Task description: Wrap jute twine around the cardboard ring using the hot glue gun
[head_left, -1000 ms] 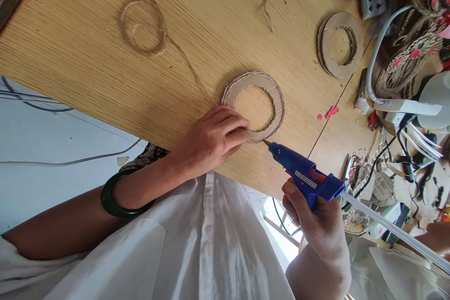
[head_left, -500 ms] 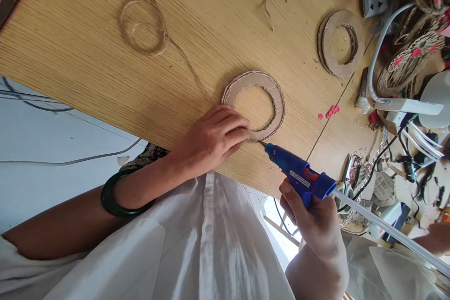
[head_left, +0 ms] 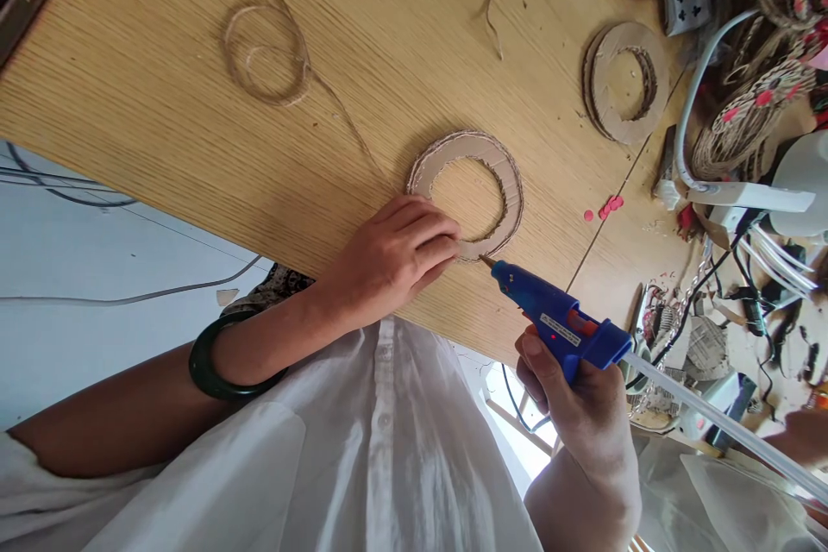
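Note:
My left hand (head_left: pixel 404 254) is closed on the lower left part of a flat cardboard ring (head_left: pixel 511 194), holding it down on the table. Brown twine runs round the ring's outer edge, and its loose length trails off to a loop of twine (head_left: pixel 301 86) at the upper left. In my right hand (head_left: pixel 586 414) is a blue hot glue gun (head_left: pixel 549 310), fingers wrapped round its handle. The metal nozzle points at the ring's lower edge, close to my left fingertips; whether it touches cannot be made out. A long clear glue stick (head_left: pixel 705 414) sticks out of the gun's back.
More cardboard rings (head_left: pixel 601 90) lie stacked at the upper right. Red paper dots (head_left: pixel 608 207) rest near the table seam. A white lamp (head_left: pixel 743 194), cables, scissors (head_left: pixel 639 349) and craft scraps crowd the right side. Another person's hand (head_left: pixel 802 440) shows at the right edge.
The glue gun has shifted slightly right and tilted a little, with its tip still by the ring's lower edge. My left hand and the ring stay in place.

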Demonstrator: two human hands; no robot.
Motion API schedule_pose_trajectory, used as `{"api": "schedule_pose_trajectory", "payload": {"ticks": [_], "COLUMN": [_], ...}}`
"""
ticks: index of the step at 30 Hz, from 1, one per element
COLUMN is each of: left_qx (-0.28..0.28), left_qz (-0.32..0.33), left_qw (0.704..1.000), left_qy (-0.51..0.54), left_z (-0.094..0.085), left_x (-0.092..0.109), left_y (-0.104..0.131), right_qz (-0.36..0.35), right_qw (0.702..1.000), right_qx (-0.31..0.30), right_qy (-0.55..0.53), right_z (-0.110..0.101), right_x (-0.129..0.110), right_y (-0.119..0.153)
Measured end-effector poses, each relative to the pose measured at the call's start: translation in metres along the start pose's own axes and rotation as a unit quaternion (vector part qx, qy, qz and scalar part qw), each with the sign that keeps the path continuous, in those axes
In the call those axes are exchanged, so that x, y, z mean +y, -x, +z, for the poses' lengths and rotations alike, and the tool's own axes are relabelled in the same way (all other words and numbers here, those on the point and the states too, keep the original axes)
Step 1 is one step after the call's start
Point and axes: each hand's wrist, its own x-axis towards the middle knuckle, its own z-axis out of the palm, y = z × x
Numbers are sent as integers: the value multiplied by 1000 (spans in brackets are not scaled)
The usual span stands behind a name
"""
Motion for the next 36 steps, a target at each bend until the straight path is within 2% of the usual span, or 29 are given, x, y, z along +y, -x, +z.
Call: {"api": "schedule_pose_trajectory", "payload": {"ticks": [5,11,14,17,19,24,30,36], "left_qx": [-16,-39,-9,45,54,33,14,9], "left_qz": [-5,-62,-70,-60,-54,-42,-28,-25], "left_qw": [999,995,997,997,997,999,1000,1000], "left_qy": [-48,-69,-44,-11,-5,1,3,4], "left_z": [5,22,25,19,12,1,6,6], "left_x": [7,26,30,26,19,6,1,0], "left_y": [-6,-26,-30,-27,-22,-10,-5,-5], "right_qz": [25,39,41,35,30,18,36,27], "right_qw": [998,996,994,995,996,997,998,998], "right_qx": [11,54,89,77,58,35,46,42], "right_qy": [-64,-63,-38,-43,-64,-73,-29,-30], "right_z": [-5,-7,-8,-11,-13,-11,-9,-8], "right_x": [-5,-3,1,6,10,13,11,5], "right_y": [-8,-14,-14,-14,-15,-17,-21,-20]}}
